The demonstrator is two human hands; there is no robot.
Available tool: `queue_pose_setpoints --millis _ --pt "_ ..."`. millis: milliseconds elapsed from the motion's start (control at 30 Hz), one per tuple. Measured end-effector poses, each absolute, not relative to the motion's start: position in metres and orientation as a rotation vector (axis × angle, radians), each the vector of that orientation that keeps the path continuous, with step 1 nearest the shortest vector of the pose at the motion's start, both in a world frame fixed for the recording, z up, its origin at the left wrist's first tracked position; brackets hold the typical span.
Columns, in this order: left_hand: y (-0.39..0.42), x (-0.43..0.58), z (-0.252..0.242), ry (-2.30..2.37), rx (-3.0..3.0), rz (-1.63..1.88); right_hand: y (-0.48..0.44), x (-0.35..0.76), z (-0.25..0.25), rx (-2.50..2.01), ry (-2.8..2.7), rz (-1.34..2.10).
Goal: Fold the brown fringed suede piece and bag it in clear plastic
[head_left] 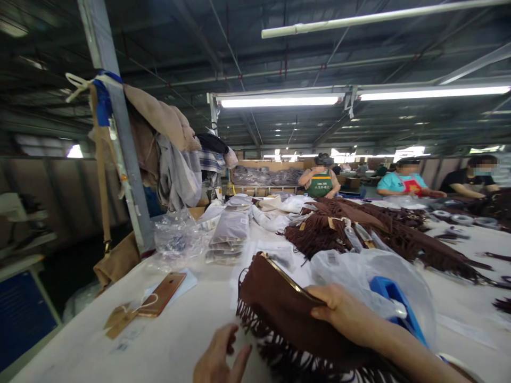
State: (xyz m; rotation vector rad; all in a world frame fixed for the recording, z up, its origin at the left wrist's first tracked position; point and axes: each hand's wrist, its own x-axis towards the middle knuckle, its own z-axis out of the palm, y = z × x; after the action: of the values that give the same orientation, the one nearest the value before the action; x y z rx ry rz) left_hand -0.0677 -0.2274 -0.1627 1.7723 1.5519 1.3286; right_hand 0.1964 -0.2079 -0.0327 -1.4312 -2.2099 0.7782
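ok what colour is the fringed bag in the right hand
The fringed bag is dark brown, best seen in the head view.

L hand bare; R hand same, w/ R forearm bare too.

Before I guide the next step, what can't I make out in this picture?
All in the head view:
- Inside of the brown fringed bag: hidden by its near side.
- The bag's lower right end: cut off by the bottom edge, partly covered by the right forearm.
- Wrist of the left hand: below the bottom edge.
- Wording on the stacked packets: too small to read.
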Motion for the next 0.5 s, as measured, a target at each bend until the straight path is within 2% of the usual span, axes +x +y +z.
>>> queue_pose_setpoints --millis 67,167,233,300,500 --pt "-0.227 -0.068 -0.124 1.484 2.309 1.376 -0.210 0.185 -0.026 -1.466 -2.405 0.617" --pt "-0.216 -0.054 -0.067 1.174 2.792 0.707 -0.213 0.166 -0.023 -1.379 -2.615 0.517" --pt "-0.205 -0.045 -0.046 1.232 2.759 0.245 -0.213 0.160 -0.027 -1.344 -2.674 0.521" --pt "-0.196 -0.041 -0.041 1.345 2.688 -0.025 -0.211 0.162 -0.036 -1.364 -2.694 0.526" --pt "-0.171 -0.048 -0.052 1.417 2.735 -0.123 -0.199 0.198 -0.063 -1.664 -2.671 0.404"
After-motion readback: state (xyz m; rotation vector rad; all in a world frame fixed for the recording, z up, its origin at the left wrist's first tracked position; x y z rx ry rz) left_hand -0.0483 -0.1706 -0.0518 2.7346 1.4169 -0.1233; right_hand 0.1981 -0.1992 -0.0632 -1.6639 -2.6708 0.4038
